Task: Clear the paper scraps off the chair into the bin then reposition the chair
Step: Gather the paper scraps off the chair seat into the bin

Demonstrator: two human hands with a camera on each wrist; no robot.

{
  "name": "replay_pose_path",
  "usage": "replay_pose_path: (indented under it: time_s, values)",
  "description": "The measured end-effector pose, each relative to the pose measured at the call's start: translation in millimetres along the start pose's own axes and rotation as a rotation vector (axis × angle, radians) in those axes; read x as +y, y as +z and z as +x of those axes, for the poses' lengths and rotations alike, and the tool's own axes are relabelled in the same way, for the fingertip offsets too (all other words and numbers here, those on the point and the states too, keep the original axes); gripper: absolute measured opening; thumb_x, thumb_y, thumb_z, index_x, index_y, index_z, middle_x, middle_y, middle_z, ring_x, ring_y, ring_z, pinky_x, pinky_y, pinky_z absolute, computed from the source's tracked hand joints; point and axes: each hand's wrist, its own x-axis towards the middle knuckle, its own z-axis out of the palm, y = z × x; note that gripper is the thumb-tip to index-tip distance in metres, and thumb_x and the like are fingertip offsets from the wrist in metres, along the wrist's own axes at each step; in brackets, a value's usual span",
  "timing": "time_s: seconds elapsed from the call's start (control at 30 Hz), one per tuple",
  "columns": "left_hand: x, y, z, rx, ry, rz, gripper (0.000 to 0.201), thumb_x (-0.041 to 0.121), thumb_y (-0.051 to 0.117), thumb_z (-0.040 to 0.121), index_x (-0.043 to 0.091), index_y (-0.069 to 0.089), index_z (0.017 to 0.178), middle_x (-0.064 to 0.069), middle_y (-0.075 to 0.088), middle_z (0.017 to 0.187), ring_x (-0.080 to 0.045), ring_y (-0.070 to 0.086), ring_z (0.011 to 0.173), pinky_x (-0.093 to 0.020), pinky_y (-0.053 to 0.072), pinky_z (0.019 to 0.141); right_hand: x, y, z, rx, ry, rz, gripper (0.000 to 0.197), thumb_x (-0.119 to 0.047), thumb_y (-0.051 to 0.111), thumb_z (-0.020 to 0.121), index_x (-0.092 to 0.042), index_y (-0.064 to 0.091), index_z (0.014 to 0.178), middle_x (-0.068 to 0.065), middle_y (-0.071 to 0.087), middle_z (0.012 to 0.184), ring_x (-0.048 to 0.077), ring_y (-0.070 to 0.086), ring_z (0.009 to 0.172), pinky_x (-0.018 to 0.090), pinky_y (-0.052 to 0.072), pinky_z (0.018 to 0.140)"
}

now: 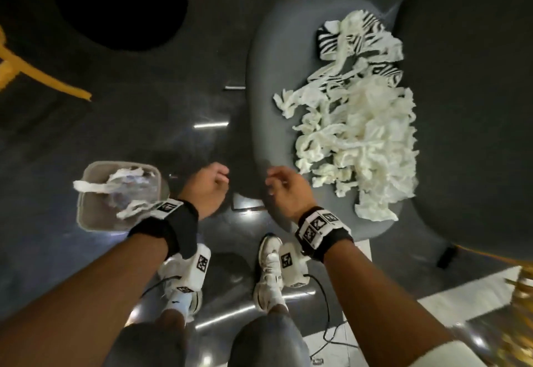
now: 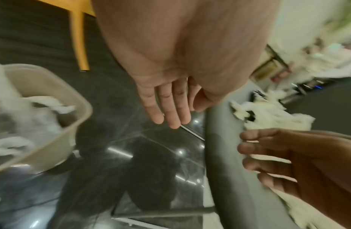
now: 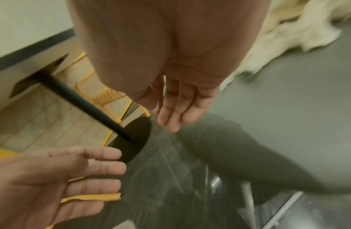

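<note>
A heap of white paper scraps point(image 1: 354, 136), some zebra-striped, lies on the grey chair seat point(image 1: 268, 78), in front of its dark backrest point(image 1: 476, 107). A beige bin point(image 1: 86, 211) with a few scraps in it stands on the floor to the left. My left hand point(image 1: 212, 182) hovers between the bin and the seat's near edge, fingers relaxed and empty. My right hand point(image 1: 281, 185) hangs over the seat's front edge, close to the scraps, and also holds nothing. The left wrist view shows the left fingers point(image 2: 168, 111) straight, with the bin rim point(image 2: 80, 117) and the scraps point(image 2: 268, 114) to either side.
A black round table point(image 1: 115, 0) and yellow chair legs point(image 1: 43, 78) stand at the upper left. The table's black pedestal base point(image 3: 135, 136) sits on the glossy dark floor. My white shoes point(image 1: 271, 268) and a thin cable point(image 1: 327, 309) are below the hands.
</note>
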Motion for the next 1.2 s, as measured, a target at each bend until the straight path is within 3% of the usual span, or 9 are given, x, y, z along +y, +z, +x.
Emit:
replay_pose_path:
  time_s: [0.2, 0.4, 0.47, 0.57, 0.73, 0.87, 0.97, 1.07, 1.2]
  values:
    - [110, 114, 13, -0.008, 0.251, 0.332, 0.066, 0.028, 0.066, 0.080, 0.022, 0.041, 0.141, -0.004, 0.044, 0.139, -0.026, 0.043, 0.129, -0.041, 0.038, 0.110, 89, -109, -26, 0.191, 0.058, 0.014, 0.019, -0.023, 0.054, 0.093, -0.026, 0.065, 0.107, -0.004, 0.072, 0.098, 0.015, 0.069, 0.089, 0.040, 0.057, 0.088]
    - [153, 188, 51, 0.064, 0.174, 0.616, 0.116, 0.050, 0.077, 0.064, 0.040, 0.002, 0.151, 0.009, -0.012, 0.162, -0.030, -0.006, 0.151, -0.058, 0.015, 0.115, 169, -168, -50, 0.286, 0.090, -0.223, 0.020, -0.025, 0.062, 0.089, -0.023, 0.068, 0.108, 0.003, 0.065, 0.111, 0.023, 0.063, 0.100, 0.030, 0.050, 0.091]
    - [150, 196, 61, 0.046, 0.117, 0.688, 0.106, 0.046, 0.076, 0.069, 0.039, 0.010, 0.151, 0.006, -0.005, 0.163, -0.031, -0.002, 0.151, -0.059, 0.017, 0.114, 185, -174, -53, 0.245, 0.150, -0.284, 0.029, -0.033, 0.066, 0.086, -0.025, 0.066, 0.114, 0.004, 0.056, 0.122, 0.029, 0.052, 0.115, 0.035, 0.043, 0.098]
    - [141, 195, 64, 0.116, 0.177, 0.682, 0.058, 0.027, 0.064, 0.082, 0.023, 0.046, 0.137, -0.003, 0.035, 0.148, -0.029, 0.024, 0.138, -0.050, 0.031, 0.109, 189, -174, -52, 0.170, 0.234, -0.264, 0.048, -0.044, 0.072, 0.080, -0.027, 0.054, 0.121, 0.003, 0.043, 0.134, 0.029, 0.040, 0.125, 0.042, 0.042, 0.104]
    - [138, 188, 37, 0.098, 0.126, 0.405, 0.025, 0.014, 0.055, 0.084, 0.009, 0.061, 0.108, -0.009, 0.061, 0.113, -0.028, 0.052, 0.108, -0.037, 0.047, 0.093, 182, -150, -40, 0.299, 0.300, -0.237, 0.071, -0.067, 0.069, 0.070, -0.018, 0.043, 0.115, 0.003, 0.047, 0.121, 0.029, 0.040, 0.118, 0.045, 0.047, 0.092]
    - [128, 178, 13, 0.070, 0.087, 0.272, 0.022, 0.007, 0.049, 0.084, 0.012, 0.063, 0.100, -0.005, 0.067, 0.095, -0.031, 0.062, 0.093, -0.031, 0.046, 0.077, 175, -135, -33, 0.273, 0.323, -0.168, 0.052, -0.056, 0.051, 0.091, -0.016, 0.050, 0.124, 0.011, 0.059, 0.123, 0.034, 0.051, 0.116, 0.042, 0.046, 0.093]
    - [120, 171, 2, 0.111, 0.067, 0.160, 0.036, 0.003, 0.045, 0.086, 0.020, 0.058, 0.116, -0.001, 0.064, 0.102, -0.028, 0.060, 0.098, -0.026, 0.042, 0.075, 161, -123, -36, 0.194, 0.250, -0.176, 0.049, -0.050, 0.047, 0.093, -0.021, 0.053, 0.132, 0.015, 0.066, 0.115, 0.035, 0.061, 0.107, 0.040, 0.050, 0.095]
    - [111, 166, -4, 0.079, 0.074, 0.086, 0.061, 0.008, 0.043, 0.087, 0.036, 0.040, 0.142, 0.008, 0.057, 0.122, -0.018, 0.055, 0.109, -0.029, 0.045, 0.091, 136, -117, -45, 0.174, 0.143, -0.128, 0.029, -0.039, 0.054, 0.090, -0.019, 0.059, 0.111, 0.009, 0.069, 0.096, 0.030, 0.065, 0.094, 0.032, 0.049, 0.080]
    - [105, 163, 2, 0.071, 0.204, 0.203, 0.048, 0.006, 0.042, 0.084, 0.024, 0.057, 0.125, 0.001, 0.052, 0.116, -0.020, 0.053, 0.107, -0.042, 0.047, 0.099, 108, -112, -47, 0.257, -0.149, -0.148, 0.023, -0.037, 0.057, 0.087, -0.018, 0.050, 0.098, 0.001, 0.062, 0.085, 0.025, 0.061, 0.075, 0.032, 0.046, 0.068]
